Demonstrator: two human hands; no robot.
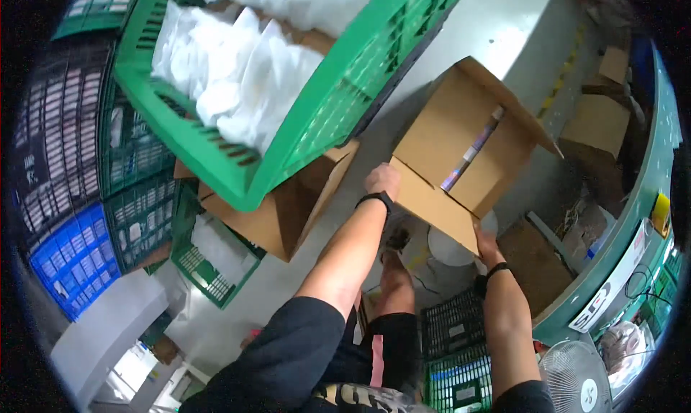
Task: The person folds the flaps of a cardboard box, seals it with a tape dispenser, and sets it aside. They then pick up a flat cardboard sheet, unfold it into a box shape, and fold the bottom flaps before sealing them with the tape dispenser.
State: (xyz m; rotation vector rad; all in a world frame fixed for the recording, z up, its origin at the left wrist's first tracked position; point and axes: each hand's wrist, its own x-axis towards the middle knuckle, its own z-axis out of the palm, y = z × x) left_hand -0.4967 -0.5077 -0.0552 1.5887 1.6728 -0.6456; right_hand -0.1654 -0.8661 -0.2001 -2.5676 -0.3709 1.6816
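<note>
A cardboard box (430,136) is held out in front of me, tilted, with one flap folded out toward me and another standing at its far side. My left hand (384,181) is closed on the near left corner of the box. My right hand (489,249) grips the right end of the near flap, its fingertips partly behind the cardboard. Between two brown panels runs a narrow strip (471,150) with dark, colourful print; whether it is a gap showing contents or a separate thing, I cannot tell.
At upper left, a large green crate (302,110) holds white plastic bags (230,67). Below it stand another open carton (277,215) and a smaller green crate (209,265). Stacked crates (61,125) line the left; a green-edged bench (586,269) and a fan (576,377) are at right.
</note>
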